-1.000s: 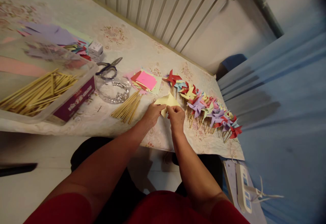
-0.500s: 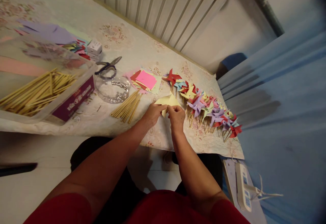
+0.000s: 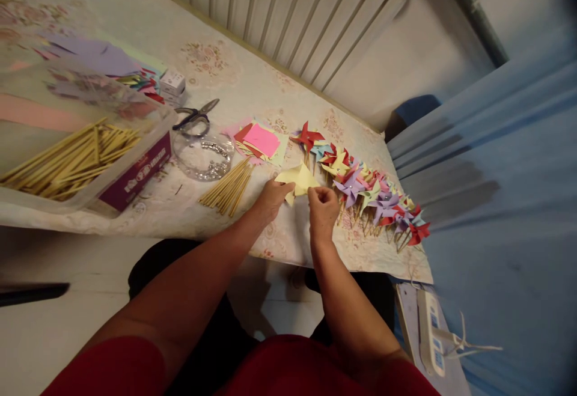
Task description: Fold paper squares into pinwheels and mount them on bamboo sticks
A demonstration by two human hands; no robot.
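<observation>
Above the table's near side, a pale yellow paper pinwheel [image 3: 298,178] with partly folded points is in my hands. My left hand [image 3: 271,199] is closed on its left side, thumb over the paper. My right hand [image 3: 323,205] is pinched at its right corner; the fingertips partly hide what lies between them. Just left of my left hand, a fan of thin wooden sticks [image 3: 228,188] lies on the cloth. Behind the pinwheel sits a stack of coloured paper squares [image 3: 262,139], pink on top. Many finished pinwheels on sticks [image 3: 349,185] lie in a row to the right.
At left stands a clear plastic box [image 3: 160,125] holding more sticks. Beside it are a round clear dish [image 3: 205,158] of small shiny pieces, scissors [image 3: 196,121] and small white boxes [image 3: 172,83]. A power strip [image 3: 430,333] is at lower right, near a blue curtain [image 3: 509,204].
My right hand has moved a little to the right, away from the pinwheel's middle to its right corner. My left hand keeps its hold. The view has shifted slightly.
</observation>
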